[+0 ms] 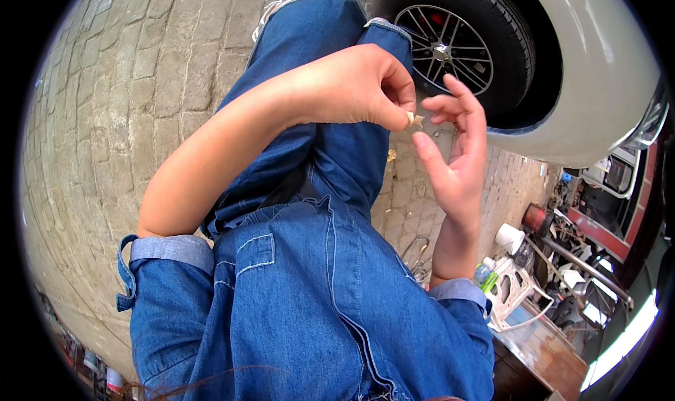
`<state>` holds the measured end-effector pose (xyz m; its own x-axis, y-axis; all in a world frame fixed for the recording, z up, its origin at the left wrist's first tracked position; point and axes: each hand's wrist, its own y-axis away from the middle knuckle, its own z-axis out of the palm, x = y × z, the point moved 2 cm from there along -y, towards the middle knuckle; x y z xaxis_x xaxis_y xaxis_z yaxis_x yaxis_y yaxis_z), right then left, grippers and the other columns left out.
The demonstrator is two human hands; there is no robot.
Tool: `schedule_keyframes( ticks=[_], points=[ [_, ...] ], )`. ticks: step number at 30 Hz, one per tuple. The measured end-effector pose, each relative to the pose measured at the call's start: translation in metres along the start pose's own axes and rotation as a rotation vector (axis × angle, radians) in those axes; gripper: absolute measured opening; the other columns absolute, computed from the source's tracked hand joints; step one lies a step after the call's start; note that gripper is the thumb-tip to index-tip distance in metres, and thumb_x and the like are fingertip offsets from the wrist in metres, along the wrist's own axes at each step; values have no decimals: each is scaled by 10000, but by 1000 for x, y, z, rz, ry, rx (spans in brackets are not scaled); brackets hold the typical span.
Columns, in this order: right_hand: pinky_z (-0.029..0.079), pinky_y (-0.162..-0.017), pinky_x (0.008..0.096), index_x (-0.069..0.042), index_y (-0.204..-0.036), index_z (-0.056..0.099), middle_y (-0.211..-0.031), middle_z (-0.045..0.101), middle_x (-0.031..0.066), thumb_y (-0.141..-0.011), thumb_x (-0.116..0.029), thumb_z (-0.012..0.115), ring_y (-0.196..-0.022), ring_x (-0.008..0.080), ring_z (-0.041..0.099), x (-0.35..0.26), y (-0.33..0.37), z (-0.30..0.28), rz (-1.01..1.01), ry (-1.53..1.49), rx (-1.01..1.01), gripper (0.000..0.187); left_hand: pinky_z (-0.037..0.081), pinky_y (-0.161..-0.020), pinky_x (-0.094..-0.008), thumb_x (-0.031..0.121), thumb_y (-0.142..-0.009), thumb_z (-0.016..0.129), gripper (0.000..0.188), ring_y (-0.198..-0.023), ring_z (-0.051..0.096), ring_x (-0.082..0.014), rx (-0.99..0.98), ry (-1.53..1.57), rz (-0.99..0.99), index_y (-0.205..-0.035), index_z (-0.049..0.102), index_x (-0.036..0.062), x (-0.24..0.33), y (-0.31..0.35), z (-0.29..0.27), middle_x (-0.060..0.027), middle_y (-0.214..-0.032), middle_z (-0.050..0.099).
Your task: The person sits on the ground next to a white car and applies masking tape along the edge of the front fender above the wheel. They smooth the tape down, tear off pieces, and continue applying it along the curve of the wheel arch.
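Observation:
Between the thumb and fingers of my left hand (358, 85) is pinched a small pale tan scrap (418, 121), perhaps tape or paper; I cannot tell which. Just right of it, my right hand (458, 155) is open, its fingers spread and slightly blurred. The right fingertips come close to the scrap, apparently without touching it. Both hands are above my knees in blue denim (351, 155). Beyond them stands a car wheel with a black tyre (517, 49) and a dark spoked rim (441, 52).
A pale car body (598, 70) curves over the wheel at the upper right. Stone paving (140, 85) spreads at left. At lower right are a white plastic stool (513, 288), a white bucket (509, 238), a green bottle (485, 274) and cluttered parts. A tan crumpled bit (391, 155) lies below.

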<state>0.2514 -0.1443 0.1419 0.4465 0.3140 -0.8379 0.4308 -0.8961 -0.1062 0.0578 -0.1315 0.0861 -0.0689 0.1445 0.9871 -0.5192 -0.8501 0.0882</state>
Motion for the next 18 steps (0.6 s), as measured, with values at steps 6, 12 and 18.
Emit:
schedule_keyframes(
  ticks=[6,12,18],
  points=[
    [430,-969,312,-11,-1107,670,-1079,656,63,-814,-100,762,-1022,157,568,12,-1,-8,75,-19,-48,319,430,-648,-217,163,-772,727,150,-684,530,-34,-5,6,-50,-802,701,18,1,3,1,34,-708,624],
    [448,-918,279,3,-985,650,-998,672,51,-892,-48,698,-956,113,591,17,2,-5,151,-185,-80,117,421,-622,-211,185,-783,733,166,-666,528,-32,-2,12,0,-804,705,22,0,1,2,34,-701,619],
    [448,-899,264,7,-977,629,-1006,666,60,-929,-73,680,-945,104,584,10,4,-2,275,-267,-87,107,417,-616,-206,196,-790,735,180,-660,524,-32,2,27,-23,-801,704,19,-1,-1,2,36,-697,615]
  ],
)
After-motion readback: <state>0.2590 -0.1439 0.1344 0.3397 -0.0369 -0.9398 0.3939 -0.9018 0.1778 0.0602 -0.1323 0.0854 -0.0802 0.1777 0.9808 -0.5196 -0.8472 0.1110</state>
